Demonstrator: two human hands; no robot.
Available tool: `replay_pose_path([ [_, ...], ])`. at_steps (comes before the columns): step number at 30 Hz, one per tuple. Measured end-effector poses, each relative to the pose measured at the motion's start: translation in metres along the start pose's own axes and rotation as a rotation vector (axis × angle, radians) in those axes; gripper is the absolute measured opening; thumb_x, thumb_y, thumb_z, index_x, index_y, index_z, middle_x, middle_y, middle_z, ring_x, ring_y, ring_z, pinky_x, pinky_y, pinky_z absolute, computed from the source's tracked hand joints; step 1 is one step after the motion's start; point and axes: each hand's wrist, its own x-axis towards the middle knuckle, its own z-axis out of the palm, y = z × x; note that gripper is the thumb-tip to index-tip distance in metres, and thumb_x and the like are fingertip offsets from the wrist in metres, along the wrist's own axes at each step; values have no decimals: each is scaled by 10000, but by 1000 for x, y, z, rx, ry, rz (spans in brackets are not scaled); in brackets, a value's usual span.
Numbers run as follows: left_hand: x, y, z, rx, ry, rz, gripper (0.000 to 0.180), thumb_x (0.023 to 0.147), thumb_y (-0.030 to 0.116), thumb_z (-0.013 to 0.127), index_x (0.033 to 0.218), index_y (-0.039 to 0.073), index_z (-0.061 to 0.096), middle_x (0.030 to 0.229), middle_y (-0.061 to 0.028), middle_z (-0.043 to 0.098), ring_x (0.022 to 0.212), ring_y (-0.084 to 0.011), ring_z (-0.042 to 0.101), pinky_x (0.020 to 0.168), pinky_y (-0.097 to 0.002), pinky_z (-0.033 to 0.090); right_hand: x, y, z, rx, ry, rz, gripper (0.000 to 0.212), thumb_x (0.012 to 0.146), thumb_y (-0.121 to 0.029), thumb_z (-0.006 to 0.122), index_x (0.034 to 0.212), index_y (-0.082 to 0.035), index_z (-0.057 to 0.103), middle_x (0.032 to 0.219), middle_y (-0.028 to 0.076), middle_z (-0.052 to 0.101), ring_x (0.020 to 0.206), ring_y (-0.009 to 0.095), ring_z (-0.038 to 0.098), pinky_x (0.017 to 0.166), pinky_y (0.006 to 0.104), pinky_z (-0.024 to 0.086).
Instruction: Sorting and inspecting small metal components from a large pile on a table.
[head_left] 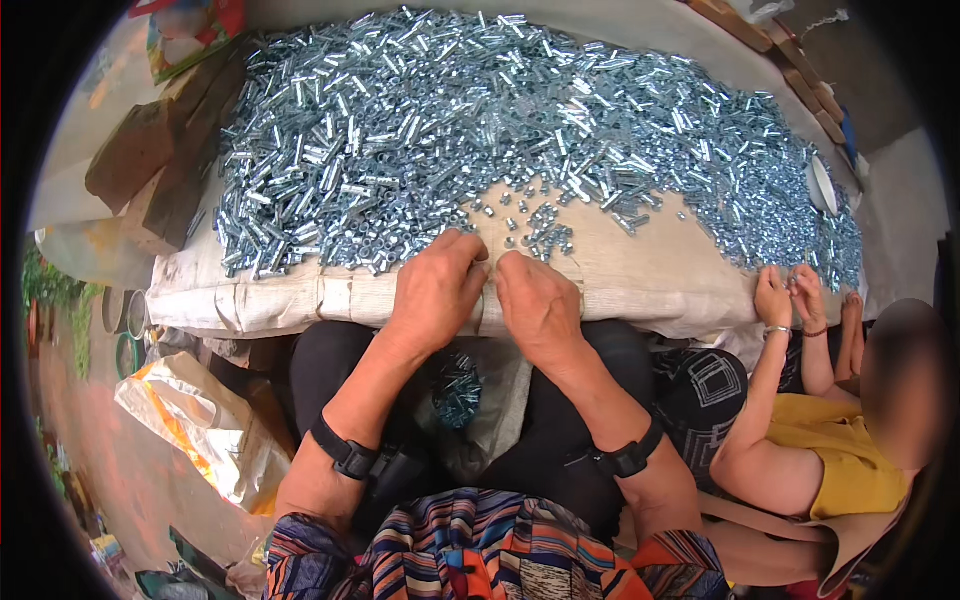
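Observation:
A broad heap of shiny metal sleeves and small nuts [400, 120] covers most of the cloth-topped table [640, 270]. My left hand [438, 285] is closed at the near edge of the heap, its fingers pinched together. Close beside it, my right hand [540, 303] is closed too, fingertips curled inward toward the left. Whatever small piece they may hold is hidden behind the fingers. Just beyond both hands lies a small cluster of loose nuts [545, 232]. Below, between my knees, more metal pieces [457, 390] lie in an opening of pale sheeting.
Wooden blocks [165, 200] border the heap at left, and a wooden edge [770, 45] runs along the far right. A white dish [822, 186] rests on the heap. At right, another person's hands [790, 297] work over the table. A white and orange sack [205, 430] stands at lower left.

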Motion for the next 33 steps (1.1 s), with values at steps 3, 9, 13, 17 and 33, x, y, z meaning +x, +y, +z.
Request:
replay_pose_path([
  [3,3,3,0,25,-4,14,117,794,63,644,896,25,600,884,-149,603,796,-361,607,682,-417,482,1,1,-8,48,-14,38,121,872,-84,579,839,-43,469,704,147,568,685,354,598,589,455,456],
  [9,13,7,4,108,-60,94,157,817,98,640,970,65,622,898,-122,601,790,-348,617,680,-420,491,-9,2,-46,392,-163,205,143,900,-161,603,979,-50,557,678,174,604,648,358,624,583,426,470],
  [13,19,4,11,236,-78,115,128,823,160,646,927,98,605,860,-101,575,771,-338,619,640,-443,493,10,48,-64,246,57,433,192,876,-191,653,995,-46,611,613,163,591,549,275,596,563,377,468],
  [17,23,11,21,238,-48,100,132,817,170,655,910,96,595,844,-95,569,752,-337,620,629,-438,494,31,102,-64,-108,216,440,262,867,-187,642,1060,-16,593,724,141,642,693,311,635,661,413,480],
  [33,32,10,35,319,0,127,124,820,165,652,880,85,578,831,-96,564,737,-332,615,613,-432,492,40,104,-37,-364,122,264,297,818,-63,607,1109,-65,545,932,175,623,903,365,582,789,471,462],
])
